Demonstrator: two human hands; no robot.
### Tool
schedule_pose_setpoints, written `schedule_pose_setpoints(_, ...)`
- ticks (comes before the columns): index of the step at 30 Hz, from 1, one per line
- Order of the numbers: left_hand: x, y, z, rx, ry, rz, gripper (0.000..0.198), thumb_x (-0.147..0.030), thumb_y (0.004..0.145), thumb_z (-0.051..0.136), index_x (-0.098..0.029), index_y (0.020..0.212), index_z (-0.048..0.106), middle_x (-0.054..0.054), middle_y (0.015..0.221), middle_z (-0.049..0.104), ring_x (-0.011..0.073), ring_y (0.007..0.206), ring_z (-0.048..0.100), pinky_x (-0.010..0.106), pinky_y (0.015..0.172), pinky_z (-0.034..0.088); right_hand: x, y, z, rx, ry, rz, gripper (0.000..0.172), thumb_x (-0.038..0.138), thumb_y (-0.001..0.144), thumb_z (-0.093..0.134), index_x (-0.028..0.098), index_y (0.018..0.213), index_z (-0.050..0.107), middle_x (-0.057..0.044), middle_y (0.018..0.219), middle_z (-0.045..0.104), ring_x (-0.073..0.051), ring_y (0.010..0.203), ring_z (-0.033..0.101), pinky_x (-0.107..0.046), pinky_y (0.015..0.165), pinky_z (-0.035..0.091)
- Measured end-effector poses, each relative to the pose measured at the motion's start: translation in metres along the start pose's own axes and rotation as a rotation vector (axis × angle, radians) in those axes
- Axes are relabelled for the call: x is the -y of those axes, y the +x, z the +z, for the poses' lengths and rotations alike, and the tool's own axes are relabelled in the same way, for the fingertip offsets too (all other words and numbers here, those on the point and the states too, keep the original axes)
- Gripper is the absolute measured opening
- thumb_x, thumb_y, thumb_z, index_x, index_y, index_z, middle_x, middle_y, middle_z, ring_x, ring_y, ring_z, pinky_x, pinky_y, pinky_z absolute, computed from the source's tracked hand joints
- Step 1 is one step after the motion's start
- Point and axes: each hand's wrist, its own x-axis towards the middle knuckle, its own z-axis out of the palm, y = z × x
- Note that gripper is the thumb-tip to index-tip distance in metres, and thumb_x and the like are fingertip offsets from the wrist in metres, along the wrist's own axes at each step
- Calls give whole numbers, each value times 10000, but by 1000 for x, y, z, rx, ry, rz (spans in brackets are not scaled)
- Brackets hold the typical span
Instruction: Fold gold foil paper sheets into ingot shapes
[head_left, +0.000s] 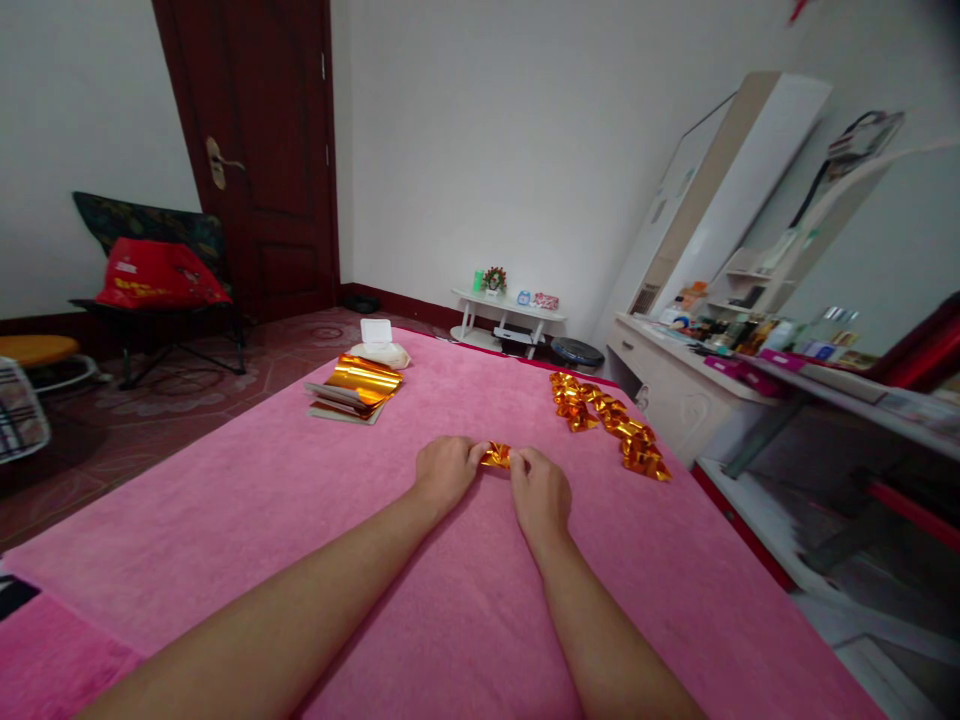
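**Gold foil piece (496,456) set crosswise in a two-ended grip**

At left, a stack of gold sheets (366,382) lies on the pink cover (300,500), beyond the left hand (448,470). That hand pinches the piece's left end, thumb and fingers closed. Between, the piece's long axis runs from hand to hand. The right hand (543,494) grips the other end, so neither is nearer. Farther right, folded gold pieces (636,438) lie apart from it.

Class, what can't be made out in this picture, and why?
In the head view:
Gold foil piece: ends hidden by the fingers of the left hand and right hand.
Red bag: contents hidden by its front.
Dresser bottles: labels too small.
Plaid item: cut off by left edge.
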Motion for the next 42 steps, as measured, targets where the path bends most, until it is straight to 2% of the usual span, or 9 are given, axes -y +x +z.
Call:
schedule_pose_setpoints(4, -4, -5, 0, 21, 17, 29, 567, -521, 911, 263, -180, 872, 715, 136, 894, 701, 249, 864, 643, 309, 732, 429, 0, 0, -3, -36, -81, -14, 243, 315, 908, 438, 217, 815, 640, -14, 815, 667, -133, 649, 547, -268, 556, 239)
schedule_pose_setpoints(9, -2, 0, -1, -1, 11, -13, 632, -476, 940, 149, -169, 912, 700, 141, 917, 695, 240, 872, 641, 297, 708, 429, 5, -3, -5, -28, -66, -187, 244, 297, 923, 419, 214, 824, 626, 0, 833, 656, -124, 675, 553, -271, 570, 246)
schedule_pose_setpoints(15, -3, -1, 4, 10, -28, 47, 600, -498, 927, 210, -163, 877, 705, 145, 905, 701, 242, 872, 638, 296, 721, 408, 2, -1, -2, -72, -64, -41, 275, 277, 934, 388, 200, 803, 616, -10, 835, 661, -122, 650, 530, -268, 569, 241)
schedule_pose_setpoints(20, 0, 3, 5, 32, -109, 61, 677, -467, 948, 104, -155, 862, 699, 108, 873, 708, 198, 788, 641, 254, 622, 382, 1, -1, -1, -40, -49, -102, 257, 272, 929, 398, 203, 824, 622, -9, 847, 659, -121, 676, 533, -266, 574, 241)
schedule_pose_setpoints(24, 1, 4, 4, 58, -157, 125, 627, -500, 937, 184, -165, 835, 704, 74, 845, 714, 176, 763, 630, 234, 614, 364, 1, -1, -3, -35, -42, 1, 271, 280, 926, 398, 203, 797, 623, -8, 826, 665, -122, 658, 529, -270, 560, 227)
schedule_pose_setpoints(28, 0, 3, 4, 44, -164, 103, 651, -476, 944, 151, -149, 841, 704, 106, 842, 709, 194, 752, 630, 250, 606, 359, 0, -1, -4, -35, -24, -54, 271, 286, 926, 400, 207, 810, 631, -7, 843, 669, -119, 665, 526, -266, 564, 226)
schedule_pose_setpoints(33, -1, 2, 4, 62, -189, 148, 552, -489, 924, 268, -183, 828, 717, 84, 850, 717, 193, 790, 632, 243, 642, 368, -1, 0, -3, -55, -40, -16, 268, 265, 915, 412, 198, 790, 639, -16, 826, 670, -122, 655, 519, -268, 567, 224)
schedule_pose_setpoints(37, 0, 3, 5, 36, -227, 110, 608, -463, 943, 194, -150, 866, 710, 105, 854, 713, 189, 752, 628, 246, 618, 365, -1, -1, -3, -52, -9, -78, 261, 278, 921, 410, 207, 805, 632, -7, 827, 670, -122, 670, 526, -263, 575, 229)
schedule_pose_setpoints(42, 2, 5, 6, 35, -295, 154, 538, -472, 925, 277, -168, 817, 707, 68, 834, 713, 175, 746, 620, 233, 611, 363, 0, -2, -3, -67, -14, -23, 283, 266, 925, 395, 191, 768, 618, -19, 794, 669, -122, 656, 525, -262, 577, 233)
